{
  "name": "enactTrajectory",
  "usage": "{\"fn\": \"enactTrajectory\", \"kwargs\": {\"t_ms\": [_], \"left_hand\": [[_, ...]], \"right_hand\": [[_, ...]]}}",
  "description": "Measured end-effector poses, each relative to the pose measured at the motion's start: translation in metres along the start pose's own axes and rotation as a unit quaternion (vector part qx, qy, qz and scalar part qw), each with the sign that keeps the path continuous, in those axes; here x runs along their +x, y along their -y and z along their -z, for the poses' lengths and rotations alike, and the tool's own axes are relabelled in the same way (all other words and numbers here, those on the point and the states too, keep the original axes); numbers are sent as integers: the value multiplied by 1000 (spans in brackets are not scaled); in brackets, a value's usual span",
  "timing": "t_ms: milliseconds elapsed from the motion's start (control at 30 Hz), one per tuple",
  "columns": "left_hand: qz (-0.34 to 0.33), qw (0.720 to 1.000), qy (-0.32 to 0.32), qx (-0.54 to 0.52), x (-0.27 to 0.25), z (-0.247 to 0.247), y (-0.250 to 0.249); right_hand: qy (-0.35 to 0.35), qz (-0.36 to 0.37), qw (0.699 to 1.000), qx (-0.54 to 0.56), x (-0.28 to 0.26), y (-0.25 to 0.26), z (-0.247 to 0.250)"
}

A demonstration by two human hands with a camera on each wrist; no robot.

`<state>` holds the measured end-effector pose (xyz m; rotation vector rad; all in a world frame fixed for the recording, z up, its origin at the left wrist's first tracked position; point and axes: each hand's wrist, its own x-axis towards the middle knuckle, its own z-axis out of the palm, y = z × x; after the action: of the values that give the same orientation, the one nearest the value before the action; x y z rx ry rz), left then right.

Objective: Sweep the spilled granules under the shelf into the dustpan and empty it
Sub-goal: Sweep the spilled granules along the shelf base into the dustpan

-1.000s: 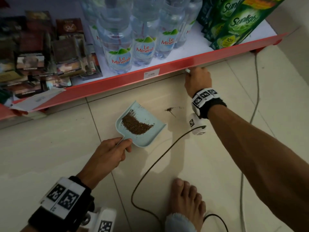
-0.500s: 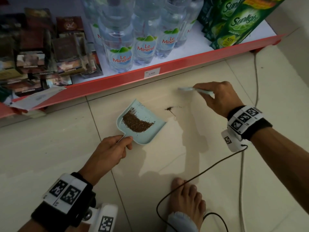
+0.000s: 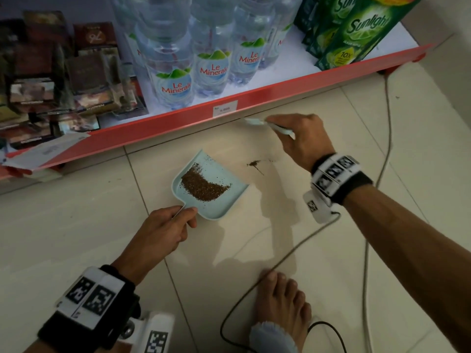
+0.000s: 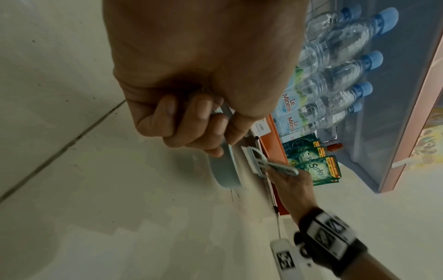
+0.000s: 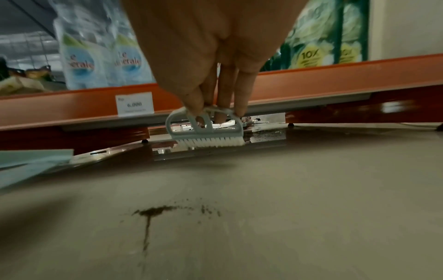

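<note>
A light blue dustpan (image 3: 219, 200) lies on the tiled floor before the red shelf edge (image 3: 280, 93), with a pile of brown granules (image 3: 204, 187) in it. My left hand (image 3: 187, 216) grips its handle. A small patch of granules (image 3: 254, 164) lies on the floor just right of the pan's mouth. My right hand (image 3: 275, 126) pinches a small pale brush (image 3: 254, 121) by its handle, beyond that patch and close to the shelf's lower edge. In the right wrist view the brush (image 5: 206, 132) has its white bristles pointing down at the gap under the shelf, where more granules (image 5: 266, 135) lie.
Water bottles (image 3: 175, 80), green Sunlight pouches (image 3: 356, 29) and dark packets (image 3: 51, 80) fill the shelf. Cables (image 3: 280, 261) cross the floor near my bare foot (image 3: 283, 304). A price tag (image 5: 134, 103) hangs on the shelf edge.
My right hand drew back from under the shelf edge with the brush, then moved left and back toward the shelf. The dustpan and left hand stayed put.
</note>
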<state>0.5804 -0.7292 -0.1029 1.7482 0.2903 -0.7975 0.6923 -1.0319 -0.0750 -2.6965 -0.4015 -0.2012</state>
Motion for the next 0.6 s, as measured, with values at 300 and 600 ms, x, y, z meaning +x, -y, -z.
{"fn": "enactTrajectory", "kwargs": {"t_ms": [300, 600], "left_hand": [[0, 1000, -10, -10, -3, 5, -3], [1, 1000, -12, -17, -3, 8, 1]], "right_hand": [[169, 40, 984, -49, 25, 10, -9], [37, 10, 998, -42, -13, -23, 30]]}}
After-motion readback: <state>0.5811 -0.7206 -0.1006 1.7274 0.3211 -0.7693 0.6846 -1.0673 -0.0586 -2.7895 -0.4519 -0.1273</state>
